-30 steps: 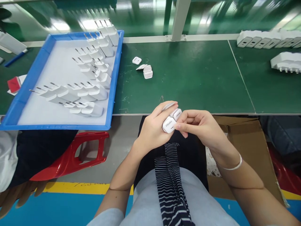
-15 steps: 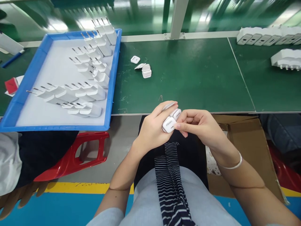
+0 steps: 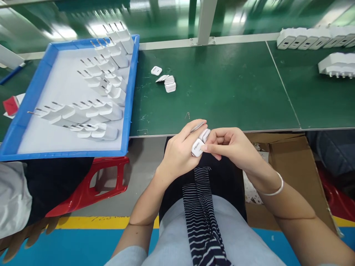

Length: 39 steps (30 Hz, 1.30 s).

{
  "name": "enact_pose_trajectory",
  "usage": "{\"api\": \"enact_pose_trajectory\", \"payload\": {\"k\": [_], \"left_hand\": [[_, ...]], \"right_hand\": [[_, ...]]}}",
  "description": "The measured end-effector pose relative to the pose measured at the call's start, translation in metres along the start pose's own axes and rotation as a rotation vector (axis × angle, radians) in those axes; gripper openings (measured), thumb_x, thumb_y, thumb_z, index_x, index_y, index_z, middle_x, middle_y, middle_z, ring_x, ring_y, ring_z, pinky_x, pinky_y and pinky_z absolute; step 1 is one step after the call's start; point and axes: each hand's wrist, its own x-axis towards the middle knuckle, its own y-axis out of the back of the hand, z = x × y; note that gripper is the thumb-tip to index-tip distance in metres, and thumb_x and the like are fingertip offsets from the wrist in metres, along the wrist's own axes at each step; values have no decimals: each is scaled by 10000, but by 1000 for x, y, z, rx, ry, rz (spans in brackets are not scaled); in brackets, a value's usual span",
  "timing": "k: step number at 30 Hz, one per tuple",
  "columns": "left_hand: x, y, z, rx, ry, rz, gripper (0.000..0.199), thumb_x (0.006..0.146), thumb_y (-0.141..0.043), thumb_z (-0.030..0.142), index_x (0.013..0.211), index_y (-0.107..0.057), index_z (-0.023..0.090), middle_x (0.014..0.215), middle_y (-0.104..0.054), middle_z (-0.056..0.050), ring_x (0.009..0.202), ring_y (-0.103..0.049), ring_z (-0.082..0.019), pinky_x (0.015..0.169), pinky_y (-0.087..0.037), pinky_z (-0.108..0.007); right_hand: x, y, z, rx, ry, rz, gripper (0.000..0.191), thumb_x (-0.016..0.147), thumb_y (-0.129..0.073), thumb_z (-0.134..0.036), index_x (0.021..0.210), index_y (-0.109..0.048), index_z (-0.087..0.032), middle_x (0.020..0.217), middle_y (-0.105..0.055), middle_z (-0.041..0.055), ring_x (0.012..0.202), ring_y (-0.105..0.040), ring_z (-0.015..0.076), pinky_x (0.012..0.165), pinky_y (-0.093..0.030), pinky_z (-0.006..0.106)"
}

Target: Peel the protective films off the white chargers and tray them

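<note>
My left hand [image 3: 181, 149] is closed around white plug chargers [image 3: 197, 147], just off the table's front edge and above my lap. One charger end with grey lettering faces up, and a second white piece [image 3: 204, 135] shows right behind it. A thin white plate [image 3: 197, 126] sticks out between the fingers of this hand. My right hand [image 3: 230, 145] is closed, its thumb pressed on the lettered face near its right side. Whether the right fingers pinch anything else is hidden.
A blue tray [image 3: 129, 107] on the left holds rows of white plug chargers [image 3: 101, 111], pins up. Small white covers [image 3: 170, 84] lie on the green table [image 3: 222, 85]. More chargers [image 3: 305, 38] line the back right. A cardboard box [image 3: 291, 166] stands below, right; a red stool [image 3: 111, 177], left.
The lettered charger face has tilted slightly in my left hand, and my right thumb has shifted a little left on it. The whole view has moved slightly.
</note>
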Motion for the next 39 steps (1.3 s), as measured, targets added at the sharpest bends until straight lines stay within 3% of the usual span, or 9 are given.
{"api": "enact_pose_trajectory", "payload": {"k": [13,19,24,28,32,39], "left_hand": [[-2,-5,-1,-23,-42,22,419,894,-635,130,1310,-585,151,1353,-646,-164,1197,-682,-252,984,-612,-375],[2,-6,-1,-284,54,146,380,860,-753,215,1231,-671,207,1313,-678,-126,1198,-678,-253,1002,-598,-419],[3,-1,3,-418,115,140,421,799,-824,213,1200,-699,207,1286,-694,-122,1152,-695,-240,1008,-593,-422],[1,0,4,-437,125,151,422,808,-816,239,1213,-700,227,1293,-696,-115,1175,-686,-254,1010,-592,-435],[-3,-3,5,-402,117,177,424,812,-790,196,1225,-695,220,1296,-693,-112,1193,-676,-252,1007,-595,-414],[-8,-11,10,-273,103,190,415,869,-695,168,1278,-641,217,1351,-653,-121,1222,-661,-246,1008,-602,-411]], "right_hand": [[-2,-3,6,-4,14,55,363,728,-868,-264,592,-545,-170,465,-553,-54,451,-460,65,485,-314,216],[-10,-4,11,104,200,58,255,811,-810,-222,671,-602,-177,537,-556,-57,486,-463,65,492,-330,218],[-17,-11,18,109,357,281,111,865,-757,-205,882,-648,-219,720,-573,-36,646,-499,99,600,-399,243],[-16,-26,26,79,300,295,408,816,-798,-227,1155,-576,-278,898,-581,-15,798,-545,146,680,-453,278],[-13,-36,33,103,283,288,424,785,-826,-265,1124,-571,-281,1018,-580,5,872,-563,153,695,-487,273],[-11,-38,32,150,232,268,459,784,-790,-303,1150,-514,-278,997,-560,7,919,-583,167,778,-545,282]]}}
